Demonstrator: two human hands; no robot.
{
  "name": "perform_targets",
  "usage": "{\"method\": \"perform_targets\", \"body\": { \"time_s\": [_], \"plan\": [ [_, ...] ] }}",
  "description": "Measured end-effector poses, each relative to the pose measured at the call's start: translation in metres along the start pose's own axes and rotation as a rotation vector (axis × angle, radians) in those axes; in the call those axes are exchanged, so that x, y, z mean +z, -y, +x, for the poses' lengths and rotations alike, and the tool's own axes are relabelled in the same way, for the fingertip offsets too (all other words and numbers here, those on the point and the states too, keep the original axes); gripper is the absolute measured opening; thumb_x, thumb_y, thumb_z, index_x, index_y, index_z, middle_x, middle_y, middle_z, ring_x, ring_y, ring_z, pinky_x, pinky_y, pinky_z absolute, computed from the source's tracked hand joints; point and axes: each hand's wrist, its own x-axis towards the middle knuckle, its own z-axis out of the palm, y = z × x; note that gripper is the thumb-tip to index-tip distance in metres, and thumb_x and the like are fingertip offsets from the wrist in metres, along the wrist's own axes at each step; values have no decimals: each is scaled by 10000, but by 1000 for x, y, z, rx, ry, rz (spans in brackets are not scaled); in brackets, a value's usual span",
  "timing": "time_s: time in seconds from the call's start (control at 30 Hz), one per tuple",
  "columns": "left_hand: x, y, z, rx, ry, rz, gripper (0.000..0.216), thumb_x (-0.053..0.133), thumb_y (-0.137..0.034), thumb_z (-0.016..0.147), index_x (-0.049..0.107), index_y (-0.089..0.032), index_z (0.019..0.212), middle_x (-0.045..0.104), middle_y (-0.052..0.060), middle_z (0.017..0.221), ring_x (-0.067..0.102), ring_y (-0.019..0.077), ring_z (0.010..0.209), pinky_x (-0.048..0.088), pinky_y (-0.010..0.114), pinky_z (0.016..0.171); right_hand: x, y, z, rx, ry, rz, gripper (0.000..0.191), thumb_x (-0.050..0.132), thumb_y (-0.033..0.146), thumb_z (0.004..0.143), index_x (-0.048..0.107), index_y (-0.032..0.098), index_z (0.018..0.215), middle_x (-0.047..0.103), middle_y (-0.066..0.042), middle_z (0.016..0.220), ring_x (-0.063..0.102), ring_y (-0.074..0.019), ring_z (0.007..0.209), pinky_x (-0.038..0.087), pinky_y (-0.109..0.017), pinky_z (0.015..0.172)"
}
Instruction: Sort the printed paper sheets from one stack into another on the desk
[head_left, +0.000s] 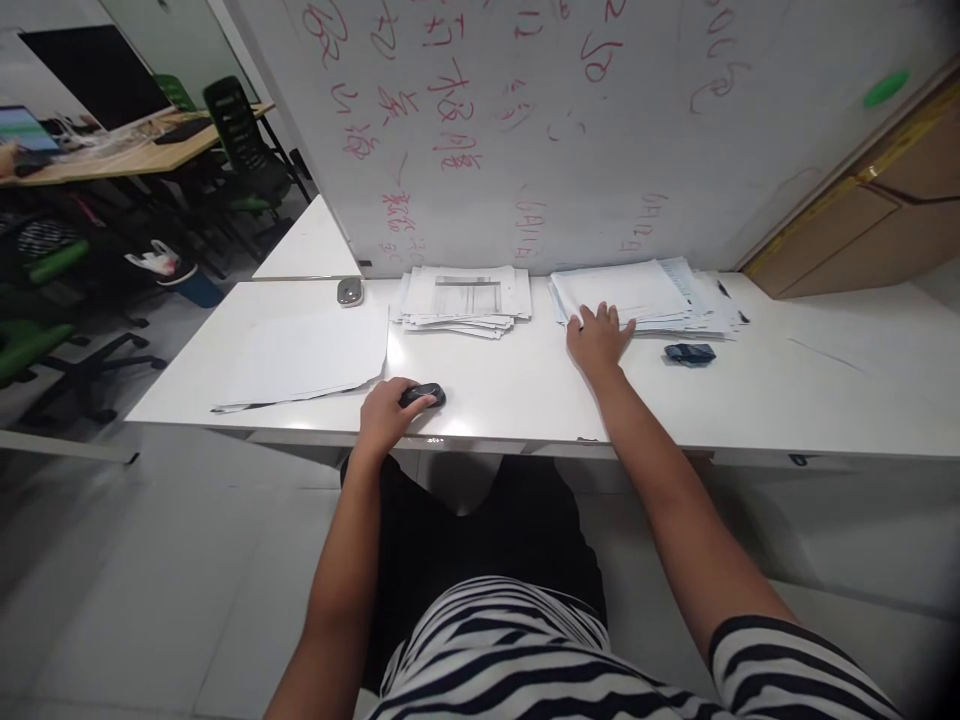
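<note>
My left hand (384, 415) is closed around a small black stapler-shaped object (429, 394) near the desk's front edge; the fingers hide part of it, and its exact kind is unclear. My right hand (598, 340) lies with fingers spread on the near left edge of a paper stack (637, 290). Between and beyond the hands sits another stack of printed sheets (465, 295). Blank white sheets (307, 355) lie to the left of my left hand. Right of my right hand is a small dark blue object (690, 354), too unclear to name.
A whiteboard (487, 130) with red writing stands behind the white desk (510, 390). A small rounded grey-and-white device (349, 291) is at the back left. Cardboard boxes (862, 230) stand at the right. Further left are a chair (244, 140), a monitor (97, 75) and another person's hand (7, 158).
</note>
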Motion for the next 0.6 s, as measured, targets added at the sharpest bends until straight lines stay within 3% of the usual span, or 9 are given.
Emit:
{"method": "perform_targets", "body": {
  "time_s": [0.6],
  "plan": [
    [3, 4, 0, 2, -12, 0, 412, 558, -614, 777, 645, -243, 934, 663, 31, 904, 556, 204, 871, 378, 304, 699, 0, -1, 1, -1, 4, 28, 469, 256, 300, 931, 608, 213, 1230, 465, -139, 1425, 321, -321, 1358, 103, -719, 1030]
  ]
}}
